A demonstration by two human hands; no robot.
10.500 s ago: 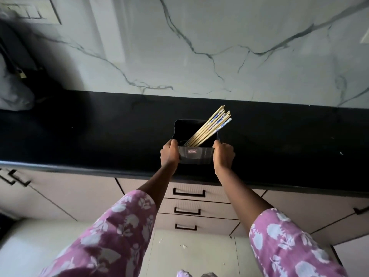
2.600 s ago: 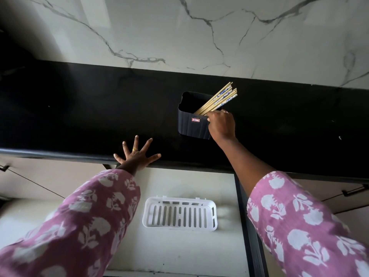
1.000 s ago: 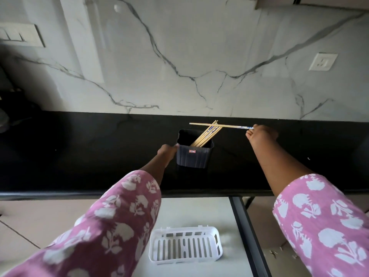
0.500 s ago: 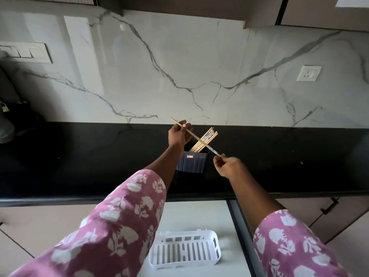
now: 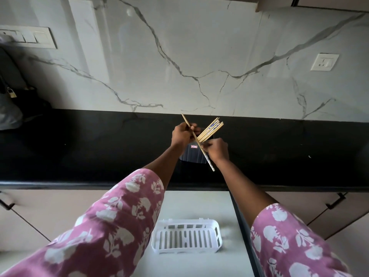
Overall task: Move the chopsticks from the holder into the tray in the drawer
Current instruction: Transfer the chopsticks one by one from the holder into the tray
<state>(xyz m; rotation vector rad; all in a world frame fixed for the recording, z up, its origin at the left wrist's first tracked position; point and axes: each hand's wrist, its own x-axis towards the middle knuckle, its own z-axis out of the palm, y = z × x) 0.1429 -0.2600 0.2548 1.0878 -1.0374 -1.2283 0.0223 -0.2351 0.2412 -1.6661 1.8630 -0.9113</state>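
A dark ribbed holder (image 5: 192, 156) stands on the black counter (image 5: 99, 148), with a bundle of bamboo chopsticks (image 5: 211, 129) leaning up and right out of it. My left hand (image 5: 182, 134) grips a single chopstick (image 5: 209, 163) that slants from upper left to lower right across the holder. My right hand (image 5: 218, 151) pinches its fingertips where that stick crosses the base of the bundle; I cannot tell which stick they hold. The white slotted tray (image 5: 186, 235) lies in the open drawer (image 5: 199, 204) below the counter edge, with nothing in it.
Marble wall behind the counter carries a switch panel (image 5: 26, 37) at left and a socket (image 5: 324, 61) at right. A grey bag (image 5: 9, 114) sits at the far left of the counter. Closed cabinet fronts with dark handles (image 5: 337, 200) flank the drawer.
My right hand has slid up the single chopstick from its lower end to the holder's mouth. My left hand keeps its grip on the stick, whose patterned end now hangs free.
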